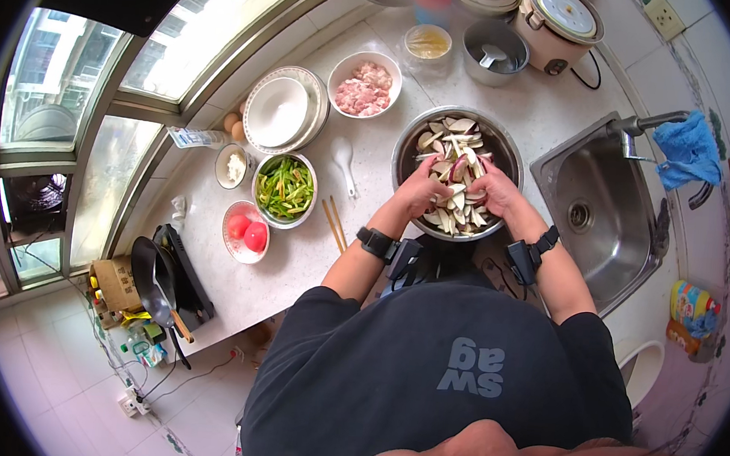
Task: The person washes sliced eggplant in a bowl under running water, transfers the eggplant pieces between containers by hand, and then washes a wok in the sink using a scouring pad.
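A stainless steel basin (399,198) in front of me holds a heap of cut eggplant pieces (461,133), pale-fleshed with purple skin. Both hands reach into it. My left hand (421,189) curls around some pieces on the left side of the heap. From the right, my right hand (498,190) grips more of them, its thumb turned inward. Several pieces are bunched up between the two hands. The fingertips are partly hidden among the slices. Each wrist wears a black strap with a small device.
Left of the basin are a white spoon (343,162), chopsticks (335,224), sliced green peppers (284,189), tomatoes (255,237) and stacked dishes (277,112). Behind are minced meat (366,90), a metal pot (494,71) and a rice cooker (557,37). A sink (619,267) lies right; a wok (152,279) far left.
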{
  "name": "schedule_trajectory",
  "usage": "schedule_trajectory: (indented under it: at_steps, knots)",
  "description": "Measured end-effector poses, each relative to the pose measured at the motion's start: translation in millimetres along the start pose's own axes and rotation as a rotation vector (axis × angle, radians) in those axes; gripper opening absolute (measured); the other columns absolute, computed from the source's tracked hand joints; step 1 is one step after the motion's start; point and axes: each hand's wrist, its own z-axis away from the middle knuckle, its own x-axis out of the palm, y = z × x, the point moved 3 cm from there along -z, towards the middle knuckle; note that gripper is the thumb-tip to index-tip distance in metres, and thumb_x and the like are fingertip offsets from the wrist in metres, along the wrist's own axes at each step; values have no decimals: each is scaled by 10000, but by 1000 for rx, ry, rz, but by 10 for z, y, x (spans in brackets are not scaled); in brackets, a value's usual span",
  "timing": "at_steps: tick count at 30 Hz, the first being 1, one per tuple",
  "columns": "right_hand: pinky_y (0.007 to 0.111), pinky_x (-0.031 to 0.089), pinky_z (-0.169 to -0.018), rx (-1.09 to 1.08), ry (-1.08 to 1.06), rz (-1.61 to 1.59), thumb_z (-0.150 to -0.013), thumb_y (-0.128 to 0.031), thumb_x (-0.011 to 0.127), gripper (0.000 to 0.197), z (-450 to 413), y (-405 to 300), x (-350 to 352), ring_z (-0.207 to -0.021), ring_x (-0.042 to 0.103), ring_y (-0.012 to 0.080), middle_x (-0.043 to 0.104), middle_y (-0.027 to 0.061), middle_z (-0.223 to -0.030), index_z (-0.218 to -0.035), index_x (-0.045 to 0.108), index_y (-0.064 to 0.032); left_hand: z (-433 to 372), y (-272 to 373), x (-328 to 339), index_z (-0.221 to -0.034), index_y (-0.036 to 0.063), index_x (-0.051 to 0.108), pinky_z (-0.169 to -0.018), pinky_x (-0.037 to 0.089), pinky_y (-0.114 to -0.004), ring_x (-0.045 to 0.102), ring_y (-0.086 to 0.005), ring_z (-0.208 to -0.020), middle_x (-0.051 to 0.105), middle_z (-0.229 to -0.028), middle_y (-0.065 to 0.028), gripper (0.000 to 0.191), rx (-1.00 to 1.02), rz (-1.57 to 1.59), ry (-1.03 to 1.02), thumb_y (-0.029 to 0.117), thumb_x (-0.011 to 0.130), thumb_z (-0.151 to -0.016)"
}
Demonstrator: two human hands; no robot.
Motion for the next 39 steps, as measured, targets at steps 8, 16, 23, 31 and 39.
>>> schedule_trajectory:
  at_steps: [8, 16, 23, 31, 39]
  knots:
    - [301, 351, -1013, -260, -62, 535, -633, 53, 595, 718, 332, -463, 175, -1202, 440, 210, 456, 94, -1296, -1322, 402, -6, 270, 292, 26, -1364, 82, 369, -845, 468, -283, 541, -179, -1036, 507, -1226, -101, 752, 302, -237, -116, -136, 565, -672]
    - [390, 331, -1046, -257, 56, 1512, -574, -256, 807, 1044, 598, -206, 82, -1297, 313, 411, 196, 297, -1429, -1432, 221, -163, 389, 31, 51, -1392, 32, 263, -979, 400, -389, 394, -397, -1211, 365, -1306, -271, 1039, 321, -1362, 100, 232, 836, -549]
    - [454, 487, -765, -419, 259, 1737, -639, -41, 668, 881, 207, 144, 5, -876, 563, 429, 421, 259, -1136, -1401, 266, -227, 4, -163, 176, -1343, -22, 280, -851, 468, -437, 513, -437, -1062, 460, -1196, -303, 845, 254, -1450, 279, 124, 726, -640]
    - [321, 511, -777, -370, 78, 717, -680, -127, 745, 802, 155, -223, 31, -887, 617, 236, 590, 153, -1125, -1377, 350, -83, 221, 154, 81, -1417, 19, 228, -649, 531, -274, 605, -144, -842, 595, -1062, -104, 740, 134, -434, 10, 121, 665, -829]
    - [279, 518, -621, -479, 80, 1033, -742, -71, 680, 602, 629, -494, 264, -698, 631, 166, 616, 132, -1006, -1306, 469, -95, 552, 422, 79, -1423, 63, 235, -804, 494, -305, 627, -257, -957, 583, -1155, -197, 746, 342, -859, 171, 75, 648, -802]
